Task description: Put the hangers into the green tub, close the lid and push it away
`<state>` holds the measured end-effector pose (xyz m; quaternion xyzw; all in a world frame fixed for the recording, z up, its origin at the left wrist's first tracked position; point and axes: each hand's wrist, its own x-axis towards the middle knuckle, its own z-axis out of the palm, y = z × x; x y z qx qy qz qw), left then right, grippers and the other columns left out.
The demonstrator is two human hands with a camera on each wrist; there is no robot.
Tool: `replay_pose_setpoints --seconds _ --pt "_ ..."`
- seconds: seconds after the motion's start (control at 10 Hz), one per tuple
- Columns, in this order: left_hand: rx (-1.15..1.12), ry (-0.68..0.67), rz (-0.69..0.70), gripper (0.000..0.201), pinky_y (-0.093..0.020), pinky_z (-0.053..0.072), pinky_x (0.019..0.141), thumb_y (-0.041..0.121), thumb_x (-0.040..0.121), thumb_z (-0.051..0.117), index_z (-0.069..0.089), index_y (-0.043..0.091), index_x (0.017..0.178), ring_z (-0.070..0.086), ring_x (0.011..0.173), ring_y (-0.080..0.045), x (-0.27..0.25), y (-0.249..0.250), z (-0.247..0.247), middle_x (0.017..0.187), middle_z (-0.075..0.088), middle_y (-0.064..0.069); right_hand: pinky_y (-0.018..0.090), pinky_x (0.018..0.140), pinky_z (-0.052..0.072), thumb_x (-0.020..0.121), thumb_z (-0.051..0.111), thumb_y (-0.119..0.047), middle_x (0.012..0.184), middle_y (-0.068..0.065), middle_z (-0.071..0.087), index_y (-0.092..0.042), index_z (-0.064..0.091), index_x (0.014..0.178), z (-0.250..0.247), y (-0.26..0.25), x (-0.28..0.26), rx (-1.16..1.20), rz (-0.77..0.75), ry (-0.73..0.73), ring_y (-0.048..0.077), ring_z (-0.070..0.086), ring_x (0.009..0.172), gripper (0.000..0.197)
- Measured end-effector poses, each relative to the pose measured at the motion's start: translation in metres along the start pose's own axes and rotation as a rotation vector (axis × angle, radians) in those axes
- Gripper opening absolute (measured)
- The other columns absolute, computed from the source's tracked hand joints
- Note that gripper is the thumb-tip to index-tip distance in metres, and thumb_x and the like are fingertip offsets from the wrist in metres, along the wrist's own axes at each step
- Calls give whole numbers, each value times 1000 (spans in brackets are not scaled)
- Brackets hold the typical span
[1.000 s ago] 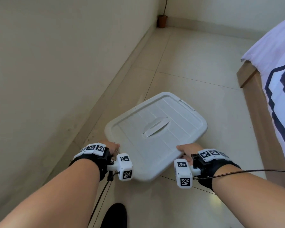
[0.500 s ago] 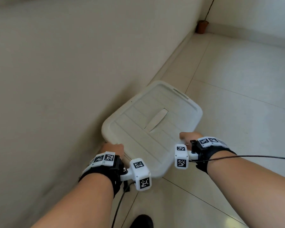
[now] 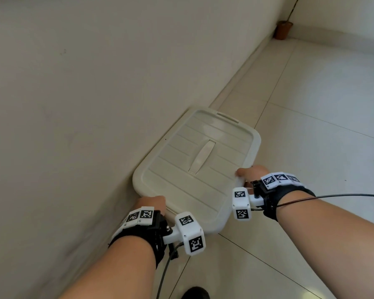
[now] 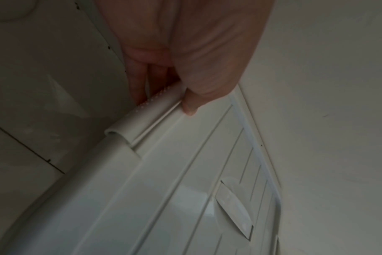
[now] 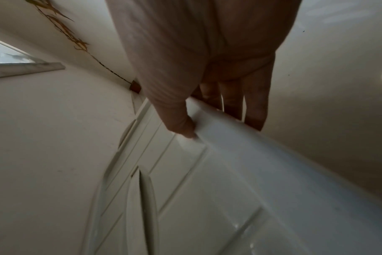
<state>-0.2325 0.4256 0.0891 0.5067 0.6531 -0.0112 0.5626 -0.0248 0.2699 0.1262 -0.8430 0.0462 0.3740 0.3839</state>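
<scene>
A white ribbed lid [image 3: 194, 160] with a recessed centre handle lies low over the floor, its long left side against the wall. No green tub and no hangers show; whatever is under the lid is hidden. My left hand [image 3: 153, 203] grips the near left corner, thumb on top and fingers curled under the rim, as the left wrist view shows for hand [image 4: 166, 101] and lid [image 4: 185, 198]. My right hand [image 3: 249, 173] grips the near right edge the same way; the right wrist view shows hand [image 5: 220, 124] and lid [image 5: 207, 189].
A cream wall [image 3: 73, 104] runs along the left with a skirting at its foot. Pale tiled floor [image 3: 311, 126] spreads to the right and ahead. A brown plant pot [image 3: 283, 30] stands in the far corner. A dark shoe [image 3: 194, 293] is at the bottom edge.
Both hands have carried the lid leftward and turned it until its side lies along the wall. The bed that showed on the right has left the view.
</scene>
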Motion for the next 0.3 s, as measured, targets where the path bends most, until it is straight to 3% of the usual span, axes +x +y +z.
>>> replay_pose_setpoints --seconds 0.1,0.2,0.3 --pt "6 48 -54 11 -39 54 82 20 84 62 53 13 84 56 87 -28 -21 9 -2 106 61 -15 48 81 56 84 64 -20 93 18 67 2 56 108 -2 4 -2 60 -25 6 38 68 90 33" --pt "35 206 -75 65 -41 47 85 28 75 65 37 4 129 58 94 -35 -31 16 -4 124 53 -16 41 76 54 87 61 -26 71 10 57 0 50 116 -7 2 -11 80 -37 60 28 61 68 40" --pt "135 329 5 82 -51 42 101 38 69 60 32 10 141 54 118 -40 -47 21 -5 143 42 -13 30 51 39 88 57 -34 66 9 51 -5 51 110 -15 -2 -25 55 -36 123 23 48 54 37"
